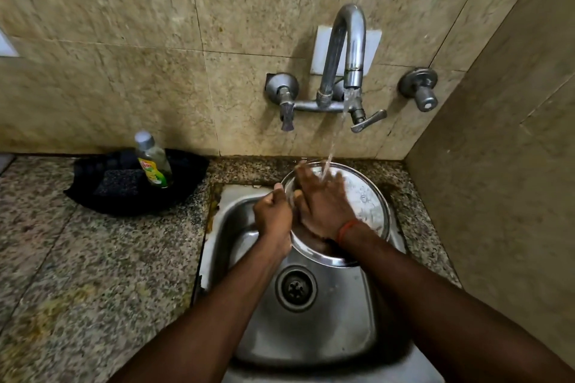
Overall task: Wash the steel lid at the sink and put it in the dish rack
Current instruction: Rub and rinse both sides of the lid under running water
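Observation:
A round steel lid (pixel 368 202) is held tilted over the back of the steel sink (pixel 311 329), under the running water from the tap (pixel 350 50). My left hand (pixel 273 216) grips the lid's left rim with closed fingers. My right hand (pixel 323 199) lies flat with spread fingers on the lid's inner face, and the stream of water lands on its fingers. The lid's lower part is hidden behind my right wrist, which wears an orange thread. No dish rack is in view.
A dish-soap bottle (pixel 152 162) and a dark scrub pad (pixel 119 182) sit in a black tray (pixel 93 196) on the granite counter (pixel 77 274) left of the sink. Tiled walls close in behind and on the right. The drain (pixel 295 288) lies below the lid.

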